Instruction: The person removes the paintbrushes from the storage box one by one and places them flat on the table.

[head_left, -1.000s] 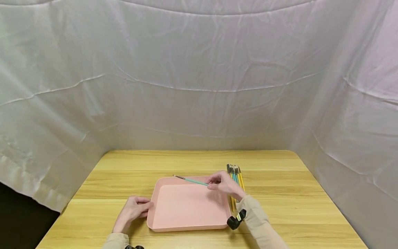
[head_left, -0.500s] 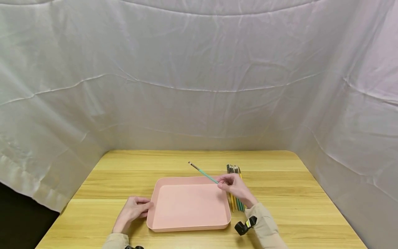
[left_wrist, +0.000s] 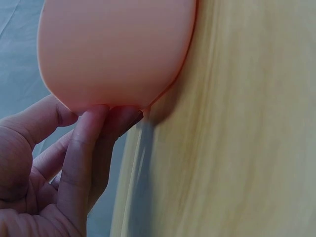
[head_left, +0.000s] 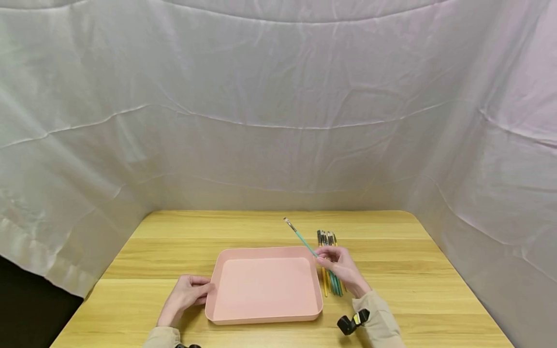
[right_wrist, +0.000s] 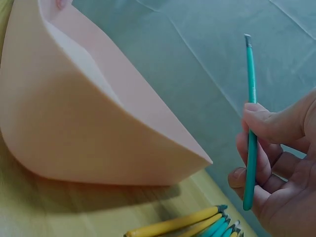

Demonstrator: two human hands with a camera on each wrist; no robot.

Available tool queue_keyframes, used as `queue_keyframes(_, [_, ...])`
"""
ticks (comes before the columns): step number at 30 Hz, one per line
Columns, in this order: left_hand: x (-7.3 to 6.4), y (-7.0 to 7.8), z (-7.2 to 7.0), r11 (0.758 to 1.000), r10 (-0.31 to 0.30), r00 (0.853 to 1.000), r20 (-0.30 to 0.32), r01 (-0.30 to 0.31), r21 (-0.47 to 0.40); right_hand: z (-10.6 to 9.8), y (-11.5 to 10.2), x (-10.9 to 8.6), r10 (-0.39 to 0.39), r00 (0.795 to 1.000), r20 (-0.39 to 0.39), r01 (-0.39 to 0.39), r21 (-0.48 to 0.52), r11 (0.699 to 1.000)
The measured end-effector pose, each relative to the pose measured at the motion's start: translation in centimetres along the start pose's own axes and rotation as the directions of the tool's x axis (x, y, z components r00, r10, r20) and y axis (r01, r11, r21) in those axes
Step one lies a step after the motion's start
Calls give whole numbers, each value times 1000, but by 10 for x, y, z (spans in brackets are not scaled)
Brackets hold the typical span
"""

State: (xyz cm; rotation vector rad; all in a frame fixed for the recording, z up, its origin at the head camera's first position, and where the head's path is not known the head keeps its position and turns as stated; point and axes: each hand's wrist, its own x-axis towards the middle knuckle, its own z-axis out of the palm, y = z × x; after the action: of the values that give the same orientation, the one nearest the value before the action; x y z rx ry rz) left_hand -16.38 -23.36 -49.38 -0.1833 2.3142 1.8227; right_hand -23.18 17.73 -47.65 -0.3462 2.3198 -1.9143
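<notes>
A thin paintbrush (head_left: 306, 243) with a teal handle is pinched between the thumb and fingers of my right hand (head_left: 342, 268). It slants up and to the left, bristle end highest. The right wrist view shows the thumb across the teal handle (right_wrist: 251, 163), whose end sticks out below the fingers. My left hand (head_left: 186, 296) grips the left side of a shallow pink tray (head_left: 268, 290). In the left wrist view, fingertips (left_wrist: 94, 118) press against the tray's outer wall (left_wrist: 118, 54). Inside the tray nothing lies.
Several paintbrushes (head_left: 338, 286) with yellow and teal handles lie side by side right of the tray, partly under my right hand. All of this is on a wooden table (head_left: 404, 270). A grey cloth (head_left: 278, 154) hangs behind and around it.
My right hand has moved right with the teal paintbrush, from over the tray to above the paintbrush bundle. The paintbrush has tilted steeper. My left hand and the tray have stayed put.
</notes>
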Motion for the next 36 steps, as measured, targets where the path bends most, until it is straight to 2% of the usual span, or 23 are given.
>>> queue_keyframes(14, [0, -2, 1, 1000, 0, 1000, -5, 0, -5, -13, 15, -8, 105, 991, -80, -93, 141, 986])
queue_keyframes(25, [-1, 1, 2, 1000, -2, 1000, -17, 2, -3, -34, 32, -10, 236, 959, -154, -173, 338, 925])
queue_keyframes(29, [-1, 0, 1, 1000, 0, 1000, -13, 0, -5, -41, 37, -10, 272, 944, -185, -202, 328, 923])
queue_keyframes(32, [-1, 0, 1, 1000, 2, 1000, -10, -2, -5, -44, 39, -10, 288, 932, -219, -228, 261, 938])
queue_keyframes(36, [-1, 0, 1, 1000, -4, 1000, -15, 4, -3, -46, 42, -11, 296, 923, -247, -241, 230, 943])
